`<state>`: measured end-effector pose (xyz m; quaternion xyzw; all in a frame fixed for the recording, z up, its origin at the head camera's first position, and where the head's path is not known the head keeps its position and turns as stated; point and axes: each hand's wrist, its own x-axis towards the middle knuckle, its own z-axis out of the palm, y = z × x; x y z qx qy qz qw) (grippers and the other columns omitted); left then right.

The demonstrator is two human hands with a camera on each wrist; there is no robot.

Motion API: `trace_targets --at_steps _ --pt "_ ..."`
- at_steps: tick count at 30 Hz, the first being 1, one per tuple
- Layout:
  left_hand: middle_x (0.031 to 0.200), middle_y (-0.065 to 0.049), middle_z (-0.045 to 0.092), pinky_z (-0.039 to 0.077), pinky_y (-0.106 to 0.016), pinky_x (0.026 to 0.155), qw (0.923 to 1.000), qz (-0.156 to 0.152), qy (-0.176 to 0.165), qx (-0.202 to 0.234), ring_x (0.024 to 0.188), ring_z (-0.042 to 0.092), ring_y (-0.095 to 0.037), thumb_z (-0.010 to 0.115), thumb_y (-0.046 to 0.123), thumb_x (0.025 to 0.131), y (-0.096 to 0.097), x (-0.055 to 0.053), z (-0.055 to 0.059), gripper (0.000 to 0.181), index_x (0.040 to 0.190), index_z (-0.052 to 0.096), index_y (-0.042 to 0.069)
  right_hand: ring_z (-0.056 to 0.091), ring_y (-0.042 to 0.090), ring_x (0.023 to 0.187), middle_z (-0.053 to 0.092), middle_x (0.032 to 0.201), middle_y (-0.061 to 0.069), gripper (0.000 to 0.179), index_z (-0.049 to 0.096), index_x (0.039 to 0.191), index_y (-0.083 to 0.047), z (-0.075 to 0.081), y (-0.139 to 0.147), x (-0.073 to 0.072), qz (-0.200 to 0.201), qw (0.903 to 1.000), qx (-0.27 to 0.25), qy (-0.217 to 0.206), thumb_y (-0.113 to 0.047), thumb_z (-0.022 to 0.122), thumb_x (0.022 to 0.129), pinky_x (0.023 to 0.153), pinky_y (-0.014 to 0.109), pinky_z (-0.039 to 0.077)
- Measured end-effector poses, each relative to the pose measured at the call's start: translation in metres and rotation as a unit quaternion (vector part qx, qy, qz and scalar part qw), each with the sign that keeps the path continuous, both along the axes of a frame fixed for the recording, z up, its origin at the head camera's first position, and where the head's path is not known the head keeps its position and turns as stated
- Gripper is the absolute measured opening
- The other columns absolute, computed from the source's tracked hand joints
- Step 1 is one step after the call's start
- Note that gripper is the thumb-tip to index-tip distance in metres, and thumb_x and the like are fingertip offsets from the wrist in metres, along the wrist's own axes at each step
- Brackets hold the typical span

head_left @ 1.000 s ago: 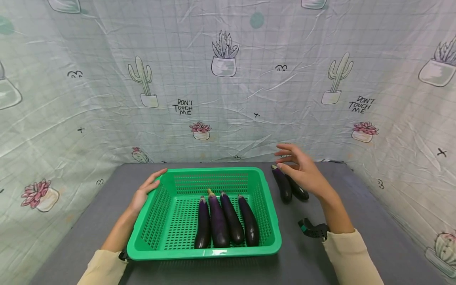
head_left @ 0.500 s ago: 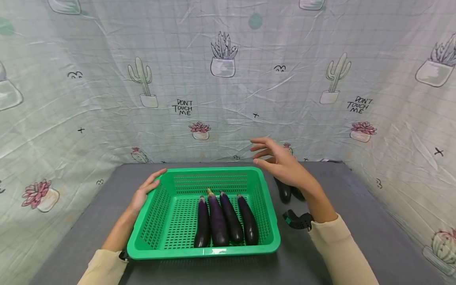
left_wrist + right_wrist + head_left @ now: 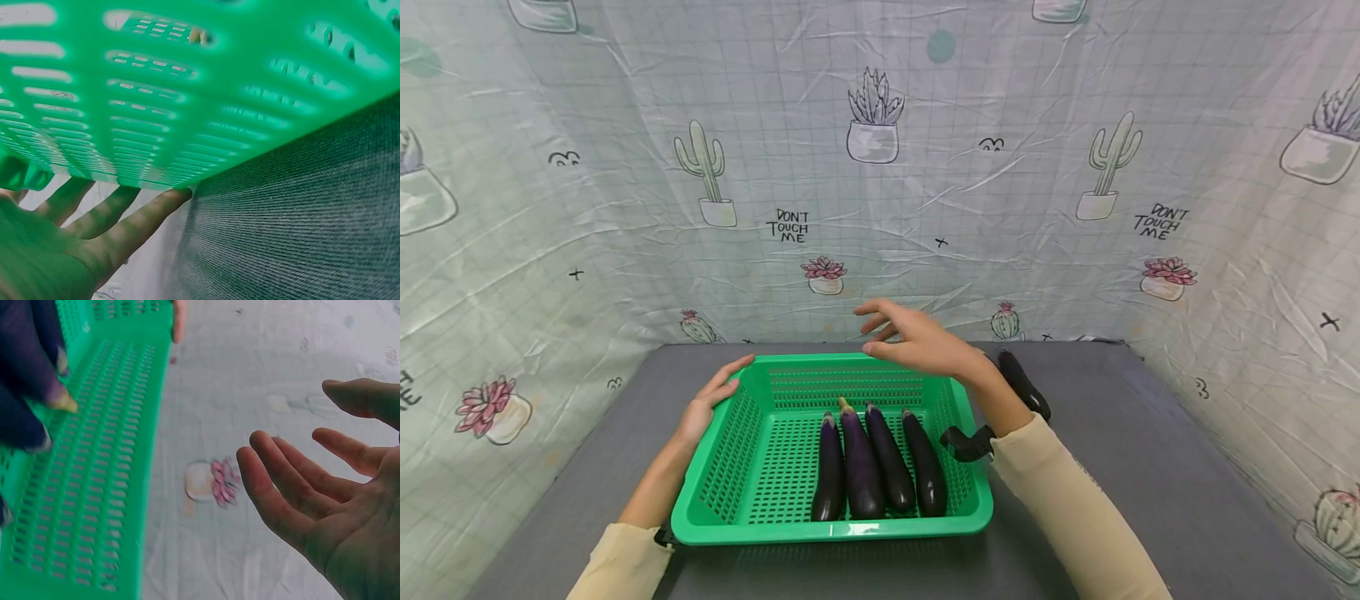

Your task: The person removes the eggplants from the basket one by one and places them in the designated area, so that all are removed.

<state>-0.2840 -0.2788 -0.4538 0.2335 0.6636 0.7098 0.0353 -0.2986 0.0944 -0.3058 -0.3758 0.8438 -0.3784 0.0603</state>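
A green slotted plastic basket (image 3: 760,533) holds several dark purple eggplants (image 3: 862,471) side by side, toward its right half. My left hand (image 3: 700,408) rests against the basket's left side, fingertips at the rim's back left corner. In the left wrist view its fingers (image 3: 134,228) lie extended along the basket's outer wall. Over the back rim hangs my right hand (image 3: 917,337), fingers spread and loosely bent, with nothing in it. The right wrist view shows the bare palm (image 3: 362,544) beyond the basket's back edge.
Right of the basket, another eggplant (image 3: 1018,379) lies on the grey table (image 3: 1120,467), partly behind my right forearm. A printed cloth (image 3: 940,192) with cactus drawings stands behind and around the table. A dark wrist strap (image 3: 967,444) overlaps the basket's right side.
My right hand has moved left from above the eggplants on the table to over the basket's back rim, staying empty. The left hand and the basket have stayed in place.
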Motion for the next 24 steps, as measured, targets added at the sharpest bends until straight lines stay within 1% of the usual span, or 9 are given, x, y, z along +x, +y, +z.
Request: trace_targets --at_steps 2,5,9,13,16,20,22,24 --pt "0.150 0.010 0.045 0.054 -0.022 0.101 1.0000 -0.002 0.001 0.005 0.127 0.060 -0.006 0.026 0.017 0.115 0.000 0.000 0.000 0.050 0.164 0.023 0.008 0.061 0.030 0.130 0.059 0.143 0.014 0.055 0.040 0.157 -0.014 -0.004 -0.009 -0.003 0.012 0.9999 0.007 -0.008 -0.022 0.060 0.106 0.107 0.046 0.053" --pt "0.149 0.010 0.047 0.054 -0.023 0.101 0.9999 -0.008 0.002 0.011 0.128 0.061 -0.006 0.026 0.016 0.115 0.000 0.000 0.000 0.049 0.164 0.023 0.008 0.063 0.032 0.127 0.059 0.143 0.016 0.054 0.040 0.156 -0.013 -0.011 -0.022 -0.006 0.030 0.9990 0.010 -0.032 -0.021 0.059 0.106 0.098 0.041 0.058" --pt "0.148 0.011 0.049 0.054 -0.023 0.102 0.9998 -0.013 0.000 0.013 0.128 0.061 -0.007 0.025 0.017 0.115 0.000 0.000 -0.001 0.050 0.164 0.020 0.006 0.064 0.035 0.126 0.055 0.145 0.020 0.054 0.039 0.157 -0.013 -0.021 -0.036 -0.008 0.046 0.9946 0.009 -0.092 -0.020 0.059 0.107 0.087 0.036 0.062" --pt "0.149 0.010 0.047 0.054 -0.024 0.102 0.9998 -0.013 -0.002 0.013 0.128 0.061 -0.007 0.024 0.017 0.116 0.000 -0.002 -0.002 0.051 0.165 0.017 0.003 0.068 0.035 0.118 0.053 0.146 0.023 0.055 0.038 0.157 -0.014 -0.030 -0.047 -0.009 0.051 0.9873 0.019 -0.149 -0.019 0.059 0.107 0.086 0.036 0.062" --pt "0.149 0.009 0.045 0.054 -0.024 0.102 0.9998 -0.013 -0.002 0.013 0.128 0.060 -0.007 0.024 0.017 0.116 0.000 -0.002 -0.001 0.052 0.165 0.015 0.002 0.069 0.036 0.113 0.053 0.145 0.025 0.057 0.036 0.158 -0.011 -0.037 -0.053 -0.010 0.055 0.9775 0.023 -0.203 -0.018 0.060 0.106 0.088 0.043 0.063" --pt "0.149 0.010 0.045 0.054 -0.023 0.103 0.9999 -0.009 -0.005 0.013 0.129 0.060 -0.006 0.025 0.017 0.116 0.000 -0.003 -0.001 0.053 0.165 0.014 0.002 0.062 0.043 0.124 0.053 0.144 0.026 0.060 0.033 0.159 -0.009 -0.044 -0.061 -0.011 0.057 0.9608 0.037 -0.269 -0.017 0.060 0.106 0.091 0.050 0.062" --pt "0.149 0.011 0.046 0.054 -0.023 0.103 0.9999 -0.008 -0.006 0.012 0.129 0.060 -0.006 0.025 0.018 0.116 0.000 -0.003 -0.001 0.053 0.165 0.014 0.002 0.059 0.045 0.129 0.054 0.144 0.025 0.060 0.033 0.159 -0.011 -0.047 -0.063 -0.010 0.054 0.9556 0.052 -0.285 -0.018 0.060 0.106 0.090 0.049 0.062" --pt "0.148 0.012 0.047 0.053 -0.023 0.103 0.9999 -0.008 -0.006 0.014 0.129 0.060 -0.006 0.025 0.017 0.116 -0.001 -0.003 -0.001 0.053 0.165 0.014 0.002 0.058 0.045 0.131 0.055 0.144 0.023 0.061 0.033 0.159 -0.011 -0.049 -0.066 -0.009 0.049 0.9502 0.060 -0.302 -0.019 0.061 0.105 0.088 0.048 0.063"
